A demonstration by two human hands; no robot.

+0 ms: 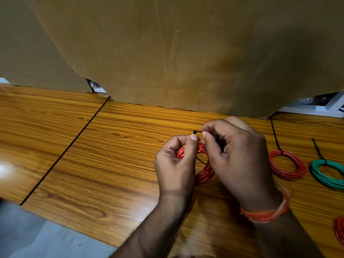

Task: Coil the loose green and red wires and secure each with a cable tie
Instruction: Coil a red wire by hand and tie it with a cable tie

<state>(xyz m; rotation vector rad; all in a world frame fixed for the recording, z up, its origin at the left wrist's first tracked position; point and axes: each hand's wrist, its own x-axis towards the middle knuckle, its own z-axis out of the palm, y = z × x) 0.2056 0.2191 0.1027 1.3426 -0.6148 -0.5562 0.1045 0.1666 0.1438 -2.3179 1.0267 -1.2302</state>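
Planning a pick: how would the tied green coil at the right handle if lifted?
The green coil probably lifts as one bundle, since a black cable tie cinches it. Likely light and springy: thin wire loops. Lying flat on the table, it shouldn't roll.

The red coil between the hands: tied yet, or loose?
Cannot tell; the black cable tie is pinched above the red coil, its loop hidden by fingers.

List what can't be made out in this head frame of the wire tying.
- Red coil in the head view: mostly covered by the left hand and right hand.
- Black cable tie: only its head shows; whether it is threaded is hidden by fingers.
- Red wire: cut off by the right edge.
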